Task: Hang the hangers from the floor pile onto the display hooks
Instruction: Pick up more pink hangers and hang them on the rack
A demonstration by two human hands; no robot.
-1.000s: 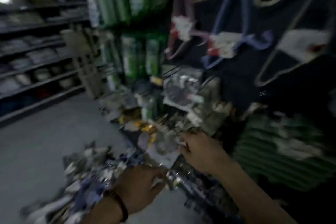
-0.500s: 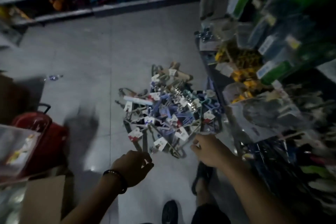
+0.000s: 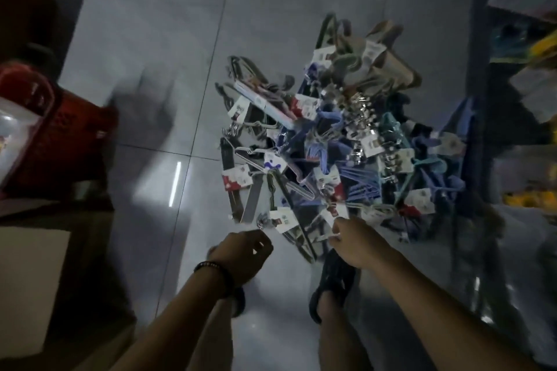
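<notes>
Down below, the tangled pile of blue, grey, teal and tan clothes hangers (image 3: 331, 144) lies on the glossy grey tiled floor (image 3: 150, 99). Its long axis runs from 7 o'clock up to 1 o'clock, with the tan ones at the far end; single hangers point every way. The right hand (image 3: 352, 241) is at the pile's near edge, fingers curled and pinching a white piece there. The left hand (image 3: 241, 253), at the pile's 7 o'clock, has curled fingers; whether they hold anything I cannot tell. Blur smears the card tags. A blue shelving rack (image 3: 470, 129) at 3 o'clock is cut off, as is a red plastic basket (image 3: 45, 129) at 9 o'clock.
</notes>
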